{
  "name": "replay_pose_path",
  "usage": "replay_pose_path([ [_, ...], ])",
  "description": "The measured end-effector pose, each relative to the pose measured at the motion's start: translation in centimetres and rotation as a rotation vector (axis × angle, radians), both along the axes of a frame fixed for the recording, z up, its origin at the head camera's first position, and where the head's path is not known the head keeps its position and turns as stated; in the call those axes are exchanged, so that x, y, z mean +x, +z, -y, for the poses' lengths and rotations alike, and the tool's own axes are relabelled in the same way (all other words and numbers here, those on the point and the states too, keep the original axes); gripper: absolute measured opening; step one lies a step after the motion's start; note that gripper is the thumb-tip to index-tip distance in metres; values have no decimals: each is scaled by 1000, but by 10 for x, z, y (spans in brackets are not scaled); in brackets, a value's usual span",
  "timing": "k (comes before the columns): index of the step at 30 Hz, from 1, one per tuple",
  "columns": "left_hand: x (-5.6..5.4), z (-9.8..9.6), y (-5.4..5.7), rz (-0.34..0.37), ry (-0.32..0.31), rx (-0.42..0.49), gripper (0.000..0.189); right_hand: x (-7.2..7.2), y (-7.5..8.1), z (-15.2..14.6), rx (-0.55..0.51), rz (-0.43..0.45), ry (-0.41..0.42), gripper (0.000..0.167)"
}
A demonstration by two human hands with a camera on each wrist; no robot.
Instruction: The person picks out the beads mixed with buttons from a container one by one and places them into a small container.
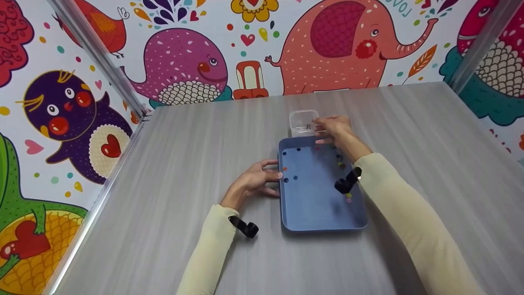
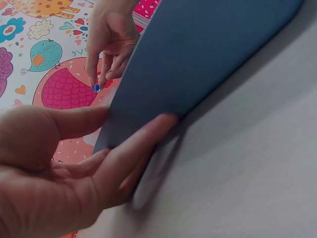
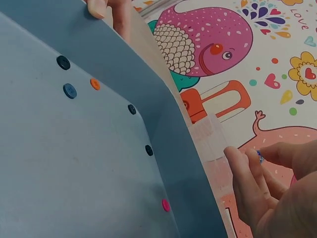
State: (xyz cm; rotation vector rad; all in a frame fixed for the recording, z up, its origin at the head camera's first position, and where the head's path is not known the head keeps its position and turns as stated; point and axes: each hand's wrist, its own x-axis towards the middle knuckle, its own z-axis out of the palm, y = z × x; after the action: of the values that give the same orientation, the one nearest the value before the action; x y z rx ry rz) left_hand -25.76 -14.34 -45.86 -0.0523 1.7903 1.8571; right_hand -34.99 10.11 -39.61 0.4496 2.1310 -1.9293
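Observation:
A blue rectangular tray (image 1: 317, 205) holds several small buttons, among them a blue button (image 3: 70, 90), an orange button (image 3: 95, 84) and a pink button (image 3: 166, 205). My left hand (image 1: 256, 179) grips the tray's left wall, thumb at the rim and fingers along the outside. Beyond the tray's far end stands a small clear plastic box (image 1: 303, 117) with a small dark item inside. My right hand (image 1: 335, 129) is beside this box, above the tray's far edge. Between its thumb and fingertips it pinches a small shiny blue bead (image 2: 96, 88).
The tray lies on a grey wood-grain table (image 1: 196, 164). Behind the table rises a wall (image 1: 262, 45) printed with cartoon animals, and another printed panel (image 1: 24, 123) borders the left side. Black wrist cameras (image 1: 245, 227) sit on both sleeves.

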Motion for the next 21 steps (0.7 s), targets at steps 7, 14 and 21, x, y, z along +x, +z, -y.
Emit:
replay_pose_path([
  [7, 2, 1, -1, 10, 4, -15, 62, -1, -4, 1, 83, -22, 6, 39],
  [14, 0, 0, 0, 6, 13, -14, 61, -3, -8, 1, 72, -45, -5, 37],
  [21, 0, 0, 1, 7, 5, -12, 61, -4, -9, 1, 134, -47, -4, 33],
])
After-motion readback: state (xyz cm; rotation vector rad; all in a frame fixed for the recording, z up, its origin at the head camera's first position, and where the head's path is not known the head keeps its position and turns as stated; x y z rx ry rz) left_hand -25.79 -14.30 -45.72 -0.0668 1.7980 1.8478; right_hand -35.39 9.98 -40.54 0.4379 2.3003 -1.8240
